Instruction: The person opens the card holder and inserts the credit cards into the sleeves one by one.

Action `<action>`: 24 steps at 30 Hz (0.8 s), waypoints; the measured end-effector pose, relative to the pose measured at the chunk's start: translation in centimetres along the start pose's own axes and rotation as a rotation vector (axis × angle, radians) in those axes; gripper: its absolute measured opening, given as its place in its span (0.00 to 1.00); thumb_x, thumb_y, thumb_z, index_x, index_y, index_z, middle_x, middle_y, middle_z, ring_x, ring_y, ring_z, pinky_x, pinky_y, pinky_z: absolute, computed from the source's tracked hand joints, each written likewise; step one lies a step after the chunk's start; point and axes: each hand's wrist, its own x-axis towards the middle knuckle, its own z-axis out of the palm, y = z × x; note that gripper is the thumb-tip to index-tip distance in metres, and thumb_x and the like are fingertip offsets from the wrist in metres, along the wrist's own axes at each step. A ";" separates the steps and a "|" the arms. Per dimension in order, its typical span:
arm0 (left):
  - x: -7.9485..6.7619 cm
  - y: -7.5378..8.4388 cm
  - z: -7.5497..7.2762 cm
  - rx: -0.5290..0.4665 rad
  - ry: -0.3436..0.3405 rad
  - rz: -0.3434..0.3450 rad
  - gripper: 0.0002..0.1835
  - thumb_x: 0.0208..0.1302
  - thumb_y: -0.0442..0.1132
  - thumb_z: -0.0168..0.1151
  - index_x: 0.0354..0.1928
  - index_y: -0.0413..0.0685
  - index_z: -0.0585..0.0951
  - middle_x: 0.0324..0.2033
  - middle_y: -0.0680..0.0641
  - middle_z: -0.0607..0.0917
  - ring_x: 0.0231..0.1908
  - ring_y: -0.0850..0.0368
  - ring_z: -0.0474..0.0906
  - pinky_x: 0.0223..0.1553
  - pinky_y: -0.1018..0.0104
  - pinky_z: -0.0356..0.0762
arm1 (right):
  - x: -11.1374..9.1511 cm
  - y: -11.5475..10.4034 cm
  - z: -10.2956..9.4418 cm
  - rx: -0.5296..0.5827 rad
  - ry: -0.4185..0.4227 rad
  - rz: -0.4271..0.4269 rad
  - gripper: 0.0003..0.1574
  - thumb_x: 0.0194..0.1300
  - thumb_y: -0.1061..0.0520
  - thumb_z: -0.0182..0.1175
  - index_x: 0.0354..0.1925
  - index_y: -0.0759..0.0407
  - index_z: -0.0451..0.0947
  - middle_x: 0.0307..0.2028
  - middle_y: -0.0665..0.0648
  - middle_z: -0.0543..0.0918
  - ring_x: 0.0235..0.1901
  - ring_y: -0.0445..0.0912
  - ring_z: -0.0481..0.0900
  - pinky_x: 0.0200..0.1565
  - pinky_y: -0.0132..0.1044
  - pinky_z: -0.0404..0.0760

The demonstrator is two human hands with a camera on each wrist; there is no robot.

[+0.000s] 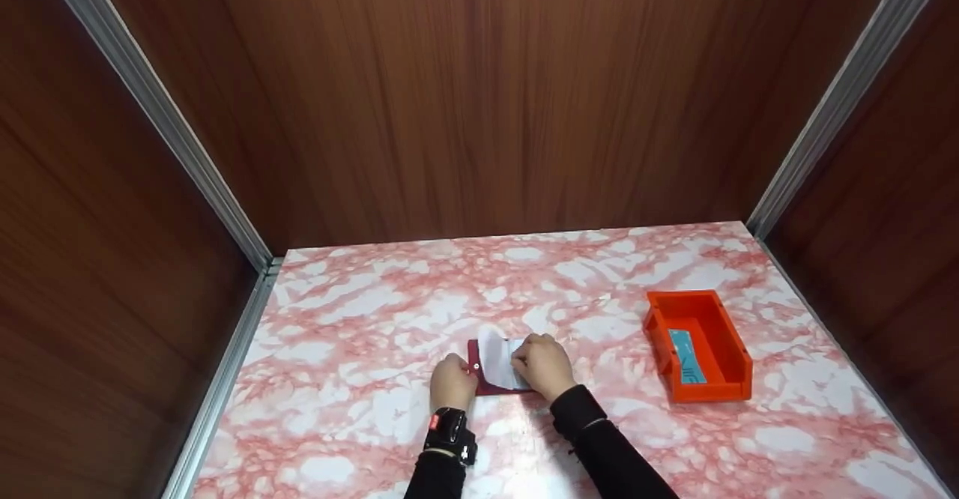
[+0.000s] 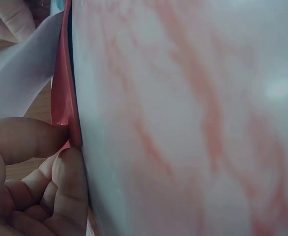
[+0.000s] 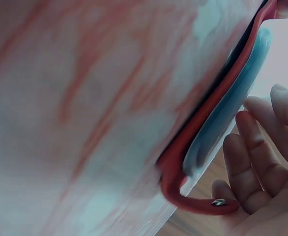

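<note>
A small red card holder (image 1: 473, 352) lies opened flat on the table, with a snap stud on its left flap and clear plastic sleeves (image 3: 222, 110) inside. One whitish leaf (image 1: 493, 357) stands up from its middle and curves over. My left hand (image 1: 454, 383) pinches the red cover's left edge between thumb and finger, as the left wrist view (image 2: 31, 167) shows. Over the right half, my right hand (image 1: 545, 366) has thumb and forefinger drawn together at the sleeves. The other fingers curl loosely beside the red flap in the right wrist view; the exact pinch point is partly hidden.
An orange open-front bin (image 1: 715, 334) stands to the right on the pink-and-white marbled table (image 1: 359, 319). A blue card (image 1: 686, 357) lies inside it, against the left wall. Brown wood-grain panels (image 1: 479, 102) with grey metal corner rails enclose the back and sides.
</note>
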 end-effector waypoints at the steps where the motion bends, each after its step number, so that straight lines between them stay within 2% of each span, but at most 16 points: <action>1: 0.0 0.0 0.0 -0.001 -0.001 0.000 0.08 0.44 0.28 0.70 0.24 0.39 0.78 0.19 0.46 0.79 0.26 0.43 0.79 0.32 0.50 0.76 | 0.1 -0.1 0.1 0.000 0.003 -0.005 0.04 0.52 0.58 0.72 0.24 0.57 0.87 0.27 0.53 0.79 0.29 0.53 0.77 0.37 0.45 0.78; 10: 0.1 0.1 -0.1 0.012 -0.009 -0.005 0.06 0.44 0.28 0.68 0.24 0.40 0.79 0.20 0.45 0.81 0.27 0.42 0.80 0.33 0.50 0.76 | 0.1 -1.0 0.8 -0.011 -0.027 -0.032 0.06 0.50 0.57 0.75 0.29 0.55 0.89 0.29 0.52 0.80 0.32 0.52 0.78 0.39 0.43 0.78; 24: -0.2 0.5 -0.5 -0.004 -0.002 -0.019 0.06 0.42 0.26 0.65 0.24 0.40 0.79 0.20 0.45 0.81 0.27 0.42 0.80 0.34 0.50 0.76 | -0.1 -1.3 1.2 -0.029 -0.028 -0.028 0.08 0.42 0.59 0.74 0.26 0.55 0.87 0.30 0.52 0.78 0.31 0.52 0.74 0.35 0.43 0.77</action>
